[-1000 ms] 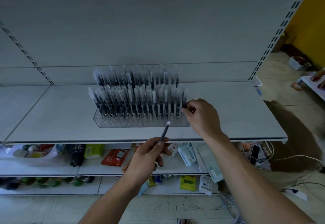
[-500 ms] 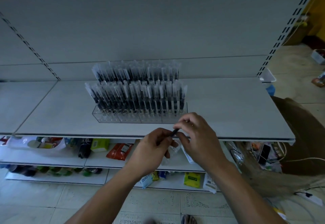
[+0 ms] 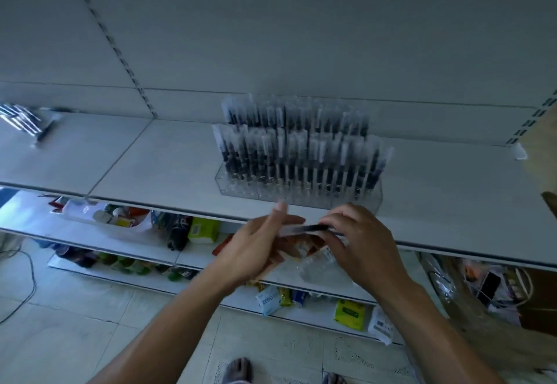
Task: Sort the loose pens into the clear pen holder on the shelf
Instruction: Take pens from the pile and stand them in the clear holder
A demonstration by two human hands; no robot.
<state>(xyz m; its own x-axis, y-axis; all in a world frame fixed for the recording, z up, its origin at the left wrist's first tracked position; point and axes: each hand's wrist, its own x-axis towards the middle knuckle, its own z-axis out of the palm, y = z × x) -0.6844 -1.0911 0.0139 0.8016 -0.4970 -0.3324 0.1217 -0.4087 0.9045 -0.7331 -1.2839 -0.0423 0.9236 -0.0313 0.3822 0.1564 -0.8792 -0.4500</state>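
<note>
A clear pen holder [image 3: 373,199] stands on the grey shelf [image 3: 150,178], filled with several dark pens in clear sleeves, in two stepped rows. In front of the shelf edge, below the holder, my left hand [image 3: 256,248] and my right hand [image 3: 361,242] meet around one dark pen [image 3: 310,228] held roughly level between them. My right fingertips pinch its right end. My left hand touches its left end with the index finger raised. Both hands sit a little below and in front of the holder.
More loose pens [image 3: 21,119] lie at the far left of the shelf. Lower shelves hold packets, bottles and a green box [image 3: 205,230]. A cable [image 3: 24,281] trails on the tiled floor at left. Cluttered goods sit at lower right.
My right hand left the holder's right end and came down to my left hand, and both now hold the pen level. The view swung left and tilted.
</note>
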